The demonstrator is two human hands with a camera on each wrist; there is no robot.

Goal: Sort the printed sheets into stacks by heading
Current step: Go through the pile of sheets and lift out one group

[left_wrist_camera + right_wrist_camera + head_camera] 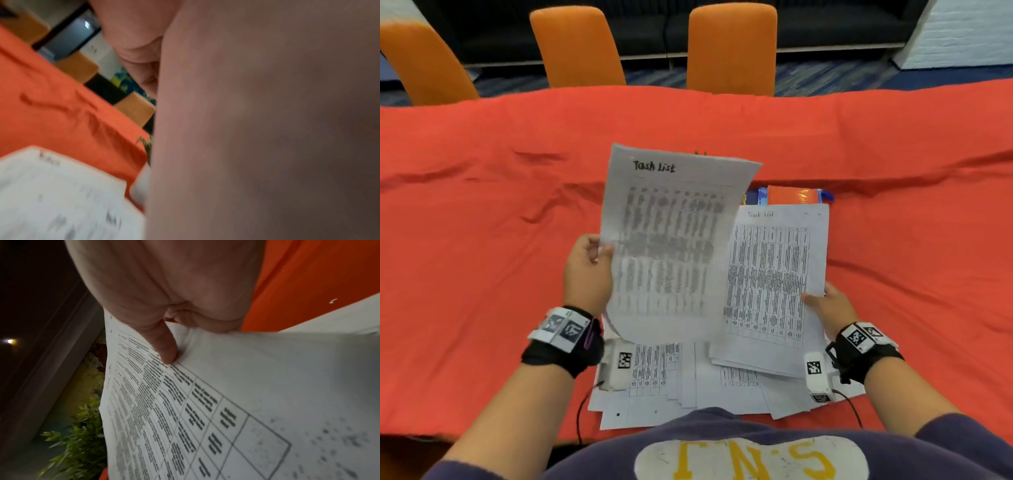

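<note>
My left hand (589,260) pinches the left edge of a printed sheet headed "Task List" (667,240), raised above the table and blurred. My right hand (825,305) grips the lower right edge of a thin bundle of sheets (774,281), whose top page is also headed "Task List". In the right wrist view my thumb (164,345) presses on that gridded page (205,410). A loose pile of printed sheets (688,383) lies spread on the red cloth in front of my body. The left wrist view shows mostly my palm (257,129) and a blurred sheet (61,203).
The table is covered by a wrinkled red cloth (482,222). A red and blue packet (794,195) lies behind the held sheets, and a bit of green plant (700,153) peeks over the raised sheet. Three orange chairs (732,48) stand along the far edge.
</note>
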